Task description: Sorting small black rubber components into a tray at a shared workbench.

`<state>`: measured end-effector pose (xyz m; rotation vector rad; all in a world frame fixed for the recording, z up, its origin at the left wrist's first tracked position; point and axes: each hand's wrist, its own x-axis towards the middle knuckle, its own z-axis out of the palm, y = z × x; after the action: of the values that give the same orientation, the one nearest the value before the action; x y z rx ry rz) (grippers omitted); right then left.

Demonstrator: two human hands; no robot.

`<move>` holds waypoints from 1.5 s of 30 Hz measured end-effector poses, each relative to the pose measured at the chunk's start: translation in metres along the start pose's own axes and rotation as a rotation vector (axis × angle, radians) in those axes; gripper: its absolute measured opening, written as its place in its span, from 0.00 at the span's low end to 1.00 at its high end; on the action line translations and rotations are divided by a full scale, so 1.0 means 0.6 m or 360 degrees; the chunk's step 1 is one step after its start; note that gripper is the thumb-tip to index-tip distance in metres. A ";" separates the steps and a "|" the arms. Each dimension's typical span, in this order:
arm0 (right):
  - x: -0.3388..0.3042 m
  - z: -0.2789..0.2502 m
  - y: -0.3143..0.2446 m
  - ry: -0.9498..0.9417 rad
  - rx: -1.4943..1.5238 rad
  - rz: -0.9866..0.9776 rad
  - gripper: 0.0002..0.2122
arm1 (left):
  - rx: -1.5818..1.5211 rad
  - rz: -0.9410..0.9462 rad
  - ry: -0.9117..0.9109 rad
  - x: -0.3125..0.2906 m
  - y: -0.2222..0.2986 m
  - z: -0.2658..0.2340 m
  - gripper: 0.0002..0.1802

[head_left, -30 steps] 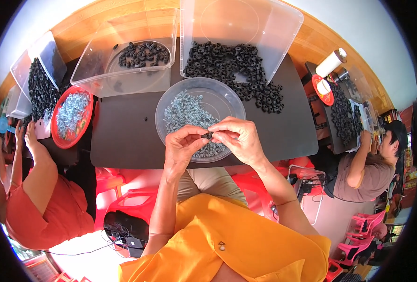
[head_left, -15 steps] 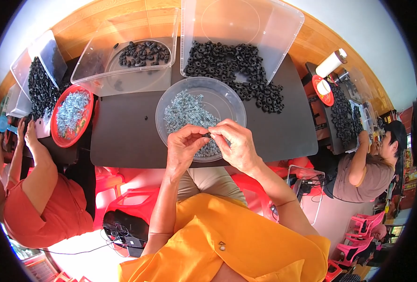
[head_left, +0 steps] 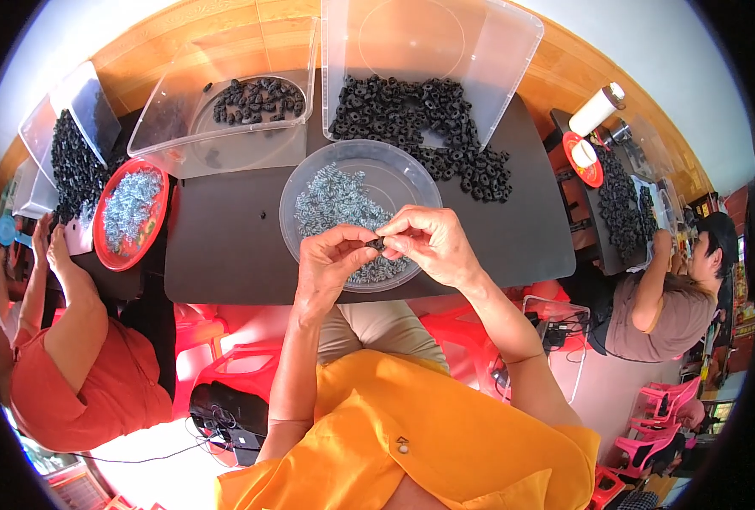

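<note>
Over the near side of a round clear plastic bowl (head_left: 428, 183), my two hands meet fingertip to fingertip. Thumb and fingers of my left hand (head_left: 328, 262) are closed on a small black plastic part (head_left: 377, 244). My right hand (head_left: 433, 245) pinches right at that part; whether a tiny piece sits between its fingertips is hidden. The bowl holds a heap of small silvery coils that look like springs (head_left: 335, 200). Behind it, many black ring-like parts (head_left: 394, 106) spill from a tipped clear bin (head_left: 501, 64) onto the dark table (head_left: 513, 242).
A second clear bin (head_left: 161, 140) at the back left contains black pieces (head_left: 258, 100). One black piece (head_left: 263, 215) lies alone on the table. To the left, a person in red (head_left: 88, 382) sits by a red bowl (head_left: 162, 208) of silvery pieces. Another person (head_left: 662, 314) works at the right.
My right hand has shifted slightly up and right, and more of the black part shows between the fingertips. My left hand stays nearly in place.
</note>
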<state>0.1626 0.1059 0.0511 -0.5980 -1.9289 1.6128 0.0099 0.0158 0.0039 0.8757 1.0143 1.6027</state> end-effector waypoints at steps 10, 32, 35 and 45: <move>-0.007 0.014 0.001 0.0156 -0.0662 -0.0422 0.06 | -0.0013 0.0058 0.0000 0.005 -0.010 -0.001 0.10; -0.010 0.050 0.065 0.0423 -0.1128 -0.0607 0.17 | 0.0518 0.0017 0.0462 0.020 -0.040 0.016 0.09; -0.008 0.051 0.069 0.0466 -0.1273 -0.0636 0.17 | 0.0511 0.0020 0.0470 0.020 -0.037 0.021 0.09; 0.005 0.043 0.062 0.0389 -0.1531 -0.0841 0.15 | 0.0199 0.0020 0.0396 0.032 -0.029 0.015 0.08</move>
<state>0.1429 0.0953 0.0115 -0.5230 -2.3269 0.2201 0.0199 0.0384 -0.0072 0.7793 1.2972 1.7025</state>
